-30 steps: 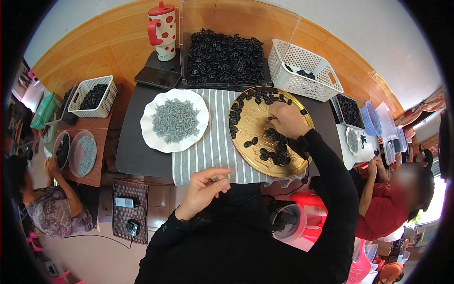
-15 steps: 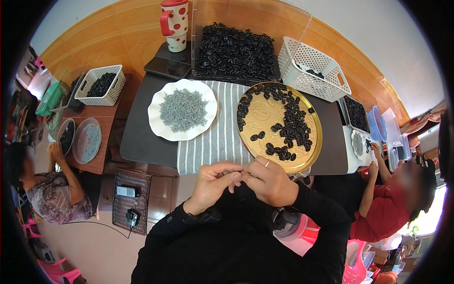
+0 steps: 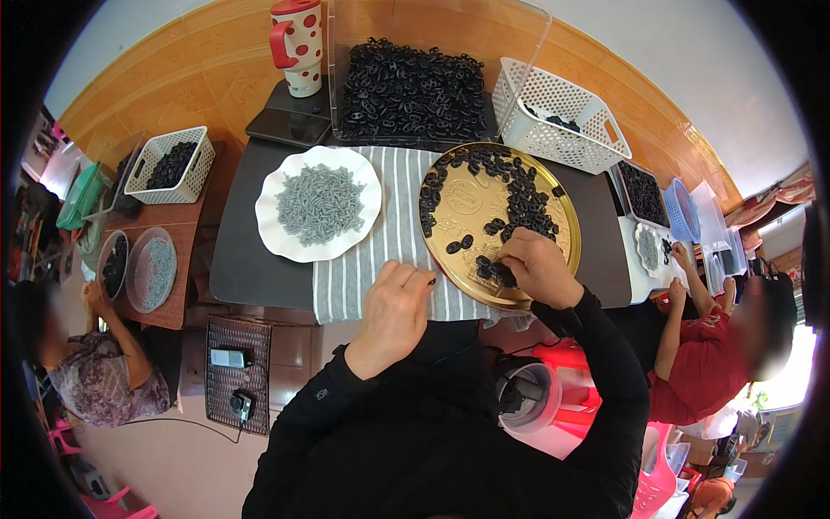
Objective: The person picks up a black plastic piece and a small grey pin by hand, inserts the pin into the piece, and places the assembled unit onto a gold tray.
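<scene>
Left hand: the left hand (image 3: pixel 393 307) rests at the near edge of the striped cloth (image 3: pixel 380 251), fingers curled narrow, pinching one small black piece (image 3: pixel 431 280) at the fingertips.
Right hand: the right hand (image 3: pixel 534 266) lies on the near rim of the gold tray (image 3: pixel 471 203), fingers bent down onto a cluster of black pieces (image 3: pixel 493 270); whether it grips any of them I cannot tell.
Gold tray: round, on the striped cloth, with black pieces scattered mostly along its far and right sides.
White plate: the white plate (image 3: pixel 281 242) sits just left of the tray, holding a heap of grey pieces (image 3: pixel 320 203).
Tabletop: the dark tabletop (image 3: pixel 246 268) carries cloth, plate and tray.
Far side: a clear bin of black pieces (image 3: pixel 411 86), a white basket (image 3: pixel 562 117) to its right, a red-dotted mug (image 3: pixel 296 48) to its left.
Others: a person in red (image 3: pixel 700 363) sits at the right; another person (image 3: pixel 104 381) at the left.
</scene>
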